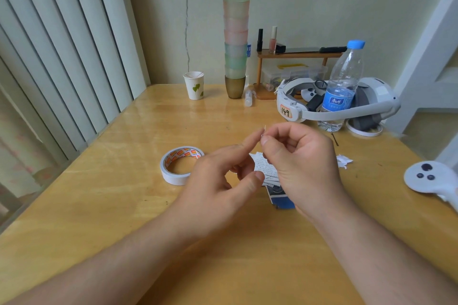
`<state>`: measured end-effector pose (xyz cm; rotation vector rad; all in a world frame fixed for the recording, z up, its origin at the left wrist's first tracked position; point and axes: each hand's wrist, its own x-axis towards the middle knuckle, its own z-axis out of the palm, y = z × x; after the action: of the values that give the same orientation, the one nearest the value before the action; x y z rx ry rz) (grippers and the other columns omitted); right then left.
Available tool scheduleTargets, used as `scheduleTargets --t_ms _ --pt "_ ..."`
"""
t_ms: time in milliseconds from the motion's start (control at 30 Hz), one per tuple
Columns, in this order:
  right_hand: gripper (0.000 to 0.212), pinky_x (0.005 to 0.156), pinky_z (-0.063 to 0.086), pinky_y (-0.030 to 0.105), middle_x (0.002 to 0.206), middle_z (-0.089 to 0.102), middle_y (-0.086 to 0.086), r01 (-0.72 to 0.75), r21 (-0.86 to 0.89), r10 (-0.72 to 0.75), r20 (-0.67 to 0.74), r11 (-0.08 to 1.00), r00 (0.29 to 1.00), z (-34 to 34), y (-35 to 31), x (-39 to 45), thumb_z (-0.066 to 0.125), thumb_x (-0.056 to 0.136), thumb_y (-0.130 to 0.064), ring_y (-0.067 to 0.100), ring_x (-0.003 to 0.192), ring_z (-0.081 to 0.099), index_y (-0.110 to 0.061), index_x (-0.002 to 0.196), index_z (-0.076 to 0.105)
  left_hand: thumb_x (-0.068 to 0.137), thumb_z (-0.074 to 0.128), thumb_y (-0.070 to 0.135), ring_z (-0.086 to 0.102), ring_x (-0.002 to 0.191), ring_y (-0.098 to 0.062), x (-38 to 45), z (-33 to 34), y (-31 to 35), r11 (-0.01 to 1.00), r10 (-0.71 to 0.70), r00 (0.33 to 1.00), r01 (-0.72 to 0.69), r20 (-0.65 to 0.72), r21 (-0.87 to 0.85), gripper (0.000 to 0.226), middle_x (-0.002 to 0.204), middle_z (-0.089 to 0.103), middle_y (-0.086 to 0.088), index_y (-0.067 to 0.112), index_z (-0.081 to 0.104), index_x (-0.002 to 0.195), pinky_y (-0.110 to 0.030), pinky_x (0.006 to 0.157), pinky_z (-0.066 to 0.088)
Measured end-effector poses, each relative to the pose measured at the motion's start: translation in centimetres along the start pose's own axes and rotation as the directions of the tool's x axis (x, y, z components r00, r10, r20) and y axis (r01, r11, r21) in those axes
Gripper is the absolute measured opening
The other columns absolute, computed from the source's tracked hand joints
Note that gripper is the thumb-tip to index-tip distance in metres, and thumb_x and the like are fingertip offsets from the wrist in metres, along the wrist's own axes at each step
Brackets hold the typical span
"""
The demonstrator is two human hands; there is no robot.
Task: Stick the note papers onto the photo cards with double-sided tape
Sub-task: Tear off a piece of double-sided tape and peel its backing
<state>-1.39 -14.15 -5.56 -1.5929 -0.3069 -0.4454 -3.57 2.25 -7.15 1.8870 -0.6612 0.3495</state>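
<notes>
White sliver of tape (264, 131), flimsy and sticky, is pinched by the right hand (301, 163); the left hand (223, 176) is relaxed, forefinger touching it. Light note papers (266, 168) cover photo cards (281, 199) on the table (124, 205); lift by edges.

There is one view only, from a wide-angle camera worn on the person's head. It looks forward and down across the desk (104, 205) toward the wall at the far edge. Both forearms enter from the bottom edge, and the left hand (218, 181) and right hand (302, 163) sit close to the lens at mid-frame. The wide lens bends the vertical blinds (62, 57) at the left.
</notes>
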Motion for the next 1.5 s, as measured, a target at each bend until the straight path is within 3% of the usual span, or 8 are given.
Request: scheduleTargets --t_ms 167,367,500,900,1033,1167,1333,1500 --pt "0.006 0.077 0.056 0.051 0.077 0.066 0.008 0.007 -0.019 -0.006 0.025 1.000 1.000 0.1 0.1 0.0 0.066 0.086 -0.027 0.038 0.083 0.062 -0.025 0.082 0.070 0.089 0.064 0.036 0.053 0.082 -0.014 0.1 0.0 0.3 0.989 -0.074 0.997 0.076 0.025 -0.126 0.057 0.079 0.056 0.003 0.049 0.053 0.144 -0.039 0.081 0.048" --pt "0.010 0.067 0.053 0.034 0.071 0.063 0.003 -0.039 0.067 0.035 0.061 0.997 0.998 0.3 -0.1 0.0 0.066 0.086 -0.025 0.020 0.071 0.060 -0.028 0.079 0.070 0.084 0.069 0.015 0.049 0.076 -0.010 0.4 -0.1 0.6 0.862 -0.177 0.981 0.191 0.074 -0.469 0.055 0.077 0.054 0.004 0.032 0.069 0.135 -0.019 0.078 0.045" --pt "0.012 0.060 0.052 0.023 0.070 0.061 0.007 -0.078 0.133 0.067 0.088 0.988 0.994 0.2 -0.2 0.0 0.068 0.091 -0.016 0.017 0.068 0.059 -0.020 0.079 0.069 0.076 0.067 0.023 0.048 0.078 -0.016 0.5 -0.3 0.6 0.791 -0.211 0.970 0.243 0.123 -0.561 0.055 0.074 0.053 0.004 0.031 0.074 0.131 -0.024 0.083 0.044" --pt "0.010 0.065 0.052 0.023 0.068 0.063 0.003 -0.121 0.210 0.091 0.150 0.970 0.984 0.6 -0.4 -0.3 0.064 0.083 -0.017 0.016 0.069 0.060 -0.023 0.076 0.069 0.081 0.065 0.016 0.046 0.065 -0.015 1.2 -0.5 1.9 0.487 -0.460 0.868 0.422 0.186 -0.765 0.038 0.066 0.041 0.001 0.013 0.081 0.116 -0.034 0.082 0.042" --pt "0.011 0.067 0.054 0.025 0.074 0.068 0.001 -0.105 0.207 0.076 0.141 0.973 0.987 0.7 -0.3 -0.5 0.066 0.088 -0.009 0.019 0.071 0.057 -0.017 0.080 0.068 0.090 0.066 0.017 0.045 0.065 -0.012 1.0 -0.2 1.8 0.609 -0.455 0.886 0.381 0.087 -0.696 0.027 0.063 0.044 0.004 0.018 0.084 0.110 -0.025 0.076 0.046" --pt "0.014 0.067 0.052 0.024 0.074 0.068 -0.003 -0.106 0.190 0.084 0.121 0.976 0.989 1.0 -0.3 -0.5 0.068 0.088 -0.020 0.015 0.072 0.060 -0.027 0.077 0.071 0.101 0.065 0.028 0.049 0.069 0.002 0.4 -0.2 0.9 0.983 -0.142 0.982 0.125 -0.128 -0.132 0.029 0.064 0.050 0.021 0.043 0.070 0.125 -0.011 0.072 0.041" --pt "0.013 0.068 0.052 0.024 0.073 0.066 -0.005 -0.037 0.153 0.023 0.093 0.988 0.995 0.8 -0.5 -0.6 0.065 0.091 -0.021 0.013 0.071 0.060 -0.026 0.080 0.070 0.097 0.062 0.030 0.051 0.076 -0.003 0.3 0.0 0.7 0.996 -0.073 0.990 0.077 -0.123 0.033 0.040 0.071 0.052 0.017 0.048 0.063 0.133 -0.014 0.072 0.041" --pt "0.019 0.065 0.051 0.019 0.070 0.066 -0.009 -0.046 0.151 0.025 0.135 0.988 0.990 0.7 -0.8 -0.5 0.062 0.098 -0.005 0.010 0.068 0.064 -0.016 0.083 0.065 0.099 0.064 0.019 0.050 0.073 -0.003 0.7 -0.6 1.1 0.937 -0.226 0.973 0.203 -0.051 -0.285 0.034 0.069 0.056 0.015 0.040 0.075 0.123 -0.010 0.074 0.042"
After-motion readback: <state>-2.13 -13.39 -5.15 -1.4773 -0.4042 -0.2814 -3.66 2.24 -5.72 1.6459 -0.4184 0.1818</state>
